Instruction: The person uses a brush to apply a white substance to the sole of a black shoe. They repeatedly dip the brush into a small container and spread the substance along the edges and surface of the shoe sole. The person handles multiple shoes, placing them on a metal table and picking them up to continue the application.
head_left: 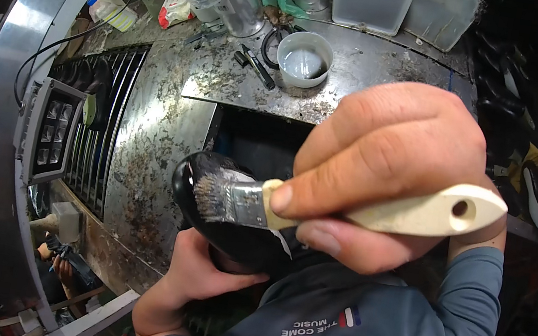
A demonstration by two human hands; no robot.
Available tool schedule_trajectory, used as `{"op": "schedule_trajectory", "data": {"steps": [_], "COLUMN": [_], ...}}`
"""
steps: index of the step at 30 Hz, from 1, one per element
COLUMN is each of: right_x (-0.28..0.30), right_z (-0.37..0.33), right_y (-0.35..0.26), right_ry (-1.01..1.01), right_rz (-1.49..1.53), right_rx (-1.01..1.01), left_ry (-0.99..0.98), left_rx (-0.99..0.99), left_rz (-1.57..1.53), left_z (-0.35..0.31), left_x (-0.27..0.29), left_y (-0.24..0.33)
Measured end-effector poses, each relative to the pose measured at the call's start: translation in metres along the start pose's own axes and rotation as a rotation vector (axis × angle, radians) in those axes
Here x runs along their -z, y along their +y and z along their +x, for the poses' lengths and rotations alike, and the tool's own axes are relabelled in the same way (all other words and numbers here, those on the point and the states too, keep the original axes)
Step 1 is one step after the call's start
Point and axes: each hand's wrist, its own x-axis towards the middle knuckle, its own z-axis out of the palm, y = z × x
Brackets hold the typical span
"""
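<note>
My right hand (pixel 393 165) pinches a flat paintbrush (pixel 414 212) by its cream wooden handle, near the metal band. Its worn bristles rest on a glossy black shoe (pixel 238 241), close to the toe. A pale, whitish patch shows on the shoe beside the bristles, and a light strip lies farther back along it. From the near side my left hand (pixel 196 268) grips the shoe, thumb stretched along the underside edge; some of its fingers are hidden. Brush and right hand cover the rear of the shoe.
A stained metal bench (pixel 145 171) has a dark opening behind the shoe. On it stand a white tub (pixel 302 80), a black marker (pixel 257 67), a green-capped bottle (pixel 236 9) and clear bins (pixel 373 7). A lamp (pixel 54 131) hangs left; another person's hand (pixel 63 271) shows lower left.
</note>
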Motion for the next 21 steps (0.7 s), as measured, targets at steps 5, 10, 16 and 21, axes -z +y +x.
{"op": "schedule_trajectory", "data": {"steps": [5,10,16,21], "right_x": [0.001,-0.005,-0.011,-0.015], "right_z": [0.001,-0.008,-0.016,-0.023], "right_y": [0.012,0.019,0.027,0.028], "right_ry": [-0.050,-0.081,-0.113,-0.147], "right_rz": [-0.086,-0.084,-0.057,-0.031], "right_rx": [0.023,-0.007,-0.044,-0.089], "left_ry": [-0.090,-0.109,-0.096,-0.041], "left_rx": [0.116,0.218,0.234,0.235], "left_rz": [-0.063,-0.336,-0.528,-0.548], "left_z": [-0.001,0.000,0.000,0.004], "left_x": [0.011,0.011,0.010,0.005], "left_y": [-0.003,0.002,0.000,0.007]}}
